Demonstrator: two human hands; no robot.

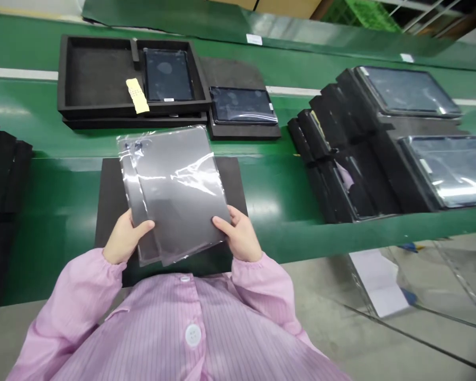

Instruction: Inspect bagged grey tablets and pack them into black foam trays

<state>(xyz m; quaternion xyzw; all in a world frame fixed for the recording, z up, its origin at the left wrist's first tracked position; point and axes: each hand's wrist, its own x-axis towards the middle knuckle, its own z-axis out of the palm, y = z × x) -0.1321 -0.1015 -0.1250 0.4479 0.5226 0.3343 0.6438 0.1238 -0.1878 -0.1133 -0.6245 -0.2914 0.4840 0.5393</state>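
Note:
Two grey tablets in clear plastic sleeves lie overlapped, backs up, between my hands above a black foam mat (238,182). The upper tablet (178,196) covers most of the lower tablet (135,196), whose left strip and camera corner show. My left hand (126,235) grips the left edges, thumb on top and fingers hidden beneath. At the right edge my right hand (240,233) closes on the upper tablet, thumb on its back; whether it also reaches the lower one I cannot tell.
Behind the mat, a black foam tray (61,79) holds a tablet (168,74) and a yellow note (137,96). Another tablet (244,106) rests on foam beside it. Stacked foam trays (341,121) with wrapped tablets stand right; more black foam (8,180) stands left. White paper (378,280) is below the table edge.

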